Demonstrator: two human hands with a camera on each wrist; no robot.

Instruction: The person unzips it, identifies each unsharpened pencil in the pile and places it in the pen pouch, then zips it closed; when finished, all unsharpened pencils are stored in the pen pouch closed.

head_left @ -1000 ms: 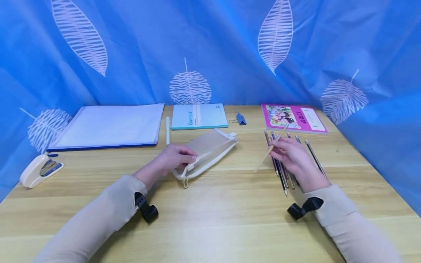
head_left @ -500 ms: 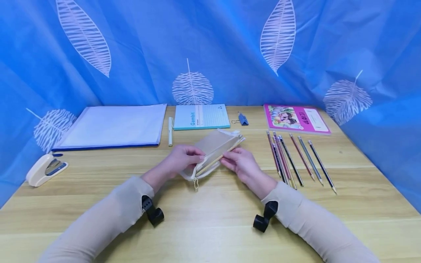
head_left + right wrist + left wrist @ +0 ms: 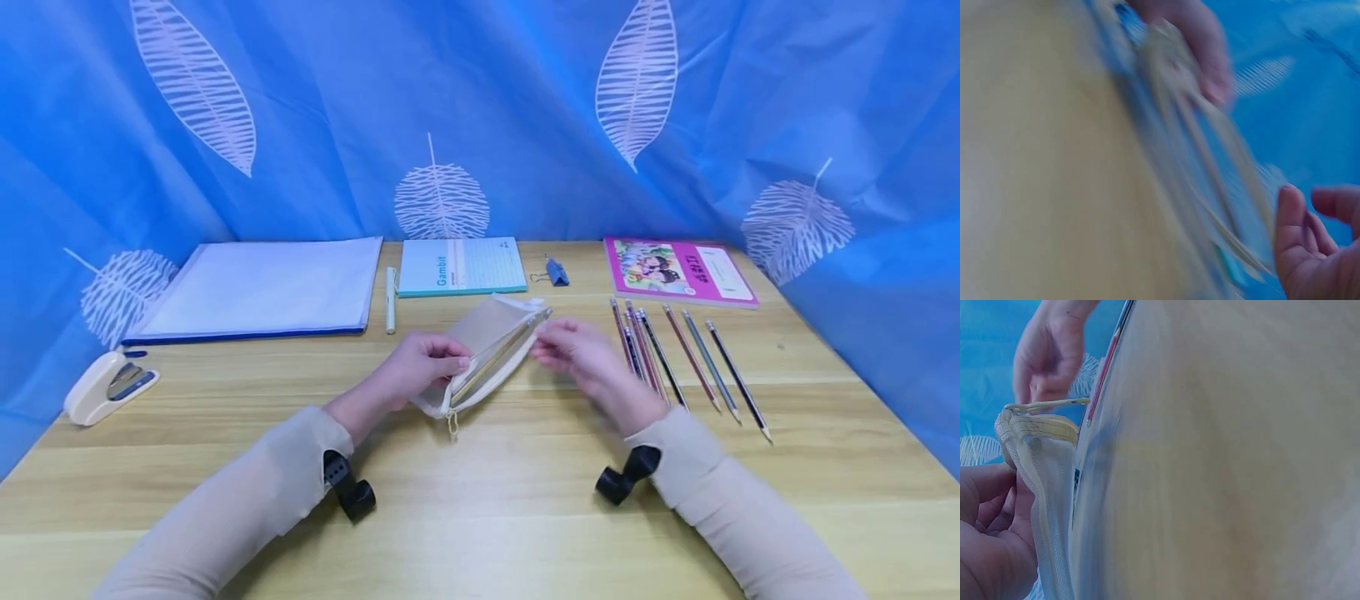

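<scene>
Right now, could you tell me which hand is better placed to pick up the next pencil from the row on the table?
The right hand. It is empty and lies just beside the row of pencils. The left hand grips the open edge of the mesh pencil pouch, farther away.

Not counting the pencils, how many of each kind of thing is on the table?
Notebooks: 2
File folder: 1
Pen: 1
Stapler: 1
Binder clip: 1
Mesh pouch: 1
Total: 7
</scene>
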